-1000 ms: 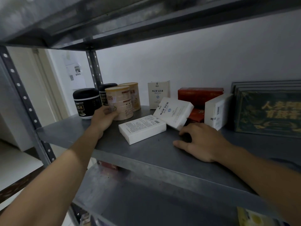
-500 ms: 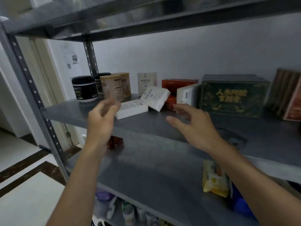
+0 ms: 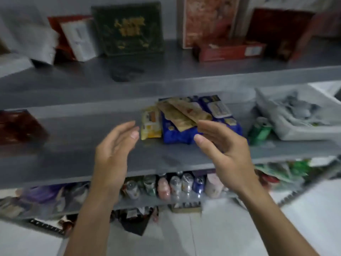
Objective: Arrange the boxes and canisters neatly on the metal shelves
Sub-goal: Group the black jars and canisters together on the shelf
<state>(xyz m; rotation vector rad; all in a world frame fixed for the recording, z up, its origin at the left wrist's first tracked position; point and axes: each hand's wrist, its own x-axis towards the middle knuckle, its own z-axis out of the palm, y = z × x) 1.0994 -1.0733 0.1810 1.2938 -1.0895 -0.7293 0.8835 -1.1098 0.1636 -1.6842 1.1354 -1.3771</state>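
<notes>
The view is blurred by motion. My left hand (image 3: 114, 154) and my right hand (image 3: 221, 150) hover open, palms facing each other, in front of the middle metal shelf (image 3: 83, 159); neither holds anything. Just beyond the fingers lie a yellow packet (image 3: 150, 125), blue packs (image 3: 217, 115) and tan sachets (image 3: 182, 113) on top of them. On the upper shelf (image 3: 184, 71) stand a dark green box with gold lettering (image 3: 129, 28), a white box (image 3: 79, 39), a tall red patterned box (image 3: 206, 21), a flat red box (image 3: 230, 51) and a dark red box (image 3: 276, 32).
A dark brown box (image 3: 18, 126) sits at the left of the middle shelf. A green packet (image 3: 259, 131) and a white tray of grey wrapped items (image 3: 302, 115) are at its right. Bottles (image 3: 175, 185) and bags fill the lower shelf above a white tiled floor (image 3: 221, 228).
Both hands have left the upper shelf and dropped to the middle shelf, open. The view has swung down and right; the canisters on the left are out of sight.
</notes>
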